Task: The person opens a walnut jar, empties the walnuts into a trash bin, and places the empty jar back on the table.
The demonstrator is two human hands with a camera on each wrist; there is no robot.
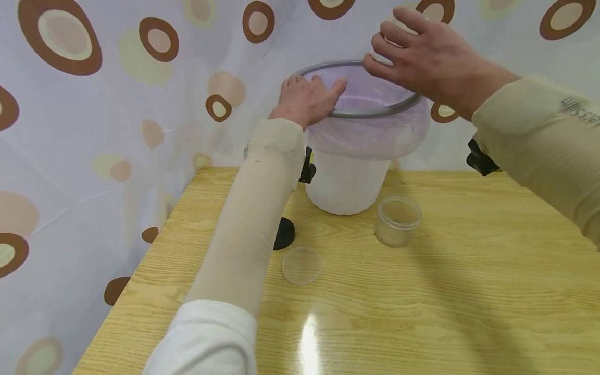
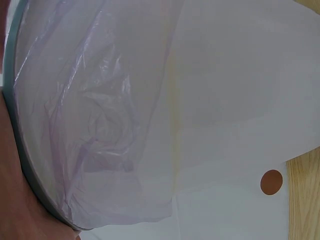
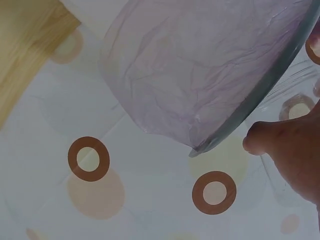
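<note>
My left hand (image 1: 309,99) rests on the grey ring rim (image 1: 375,113) of a white trash bin (image 1: 347,185), at its near left side. The thumb is spread over the opening, and the fingers lie loosely bent along the rim. A translucent purple bag (image 1: 365,138) lines the bin and hangs over its outside. My right hand (image 1: 426,57) is raised above the bin's right side, gripping a clear plastic jar (image 3: 287,82). Most of that jar is hidden behind the fingers in the head view; its ridged edge shows in the right wrist view.
On the wooden table (image 1: 492,250) stands an open clear plastic jar (image 1: 397,221), in front of the bin to the right. A clear round lid (image 1: 302,265) lies flat nearer me, beside a black round piece (image 1: 284,233) partly behind my left sleeve. A patterned curtain (image 1: 154,114) hangs behind.
</note>
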